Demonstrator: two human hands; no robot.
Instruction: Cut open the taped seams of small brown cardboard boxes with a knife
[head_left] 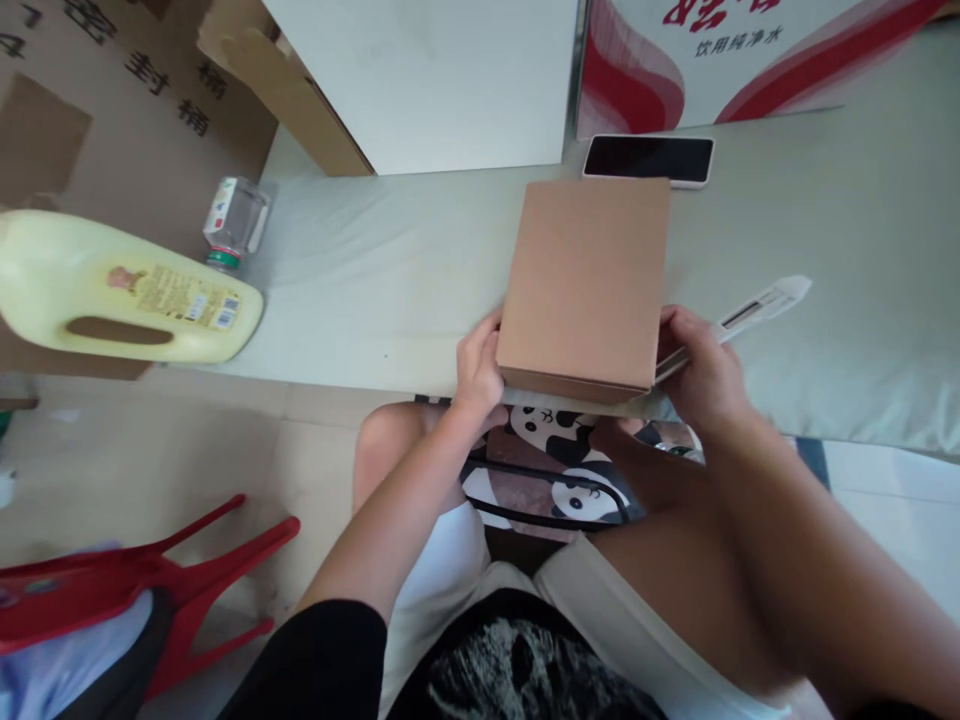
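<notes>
A closed brown cardboard box (pixel 585 285) sits at the front edge of the cloth-covered surface, directly before me. My left hand (pixel 480 365) grips its lower left side, fingers partly hidden behind the box. At the lower right corner, my right hand (pixel 701 365) is closed around a slim white utility knife (pixel 757 308). The knife's wide end sticks out to the right, and its narrow end points toward the box's corner. Whether the right fingers also touch the box, I cannot tell. Behind the box lies a phone (pixel 649 160) with a dark screen, slightly overlapped by the box.
Left on the surface are a large pale yellow jug (pixel 150 290) and a clear plastic bottle (pixel 234 220), both lying down. A white box (pixel 450 80), a red-and-white carton (pixel 735 70) and a big cardboard carton (pixel 135 130) stand behind. A red plastic stool (pixel 187 580) is at lower left.
</notes>
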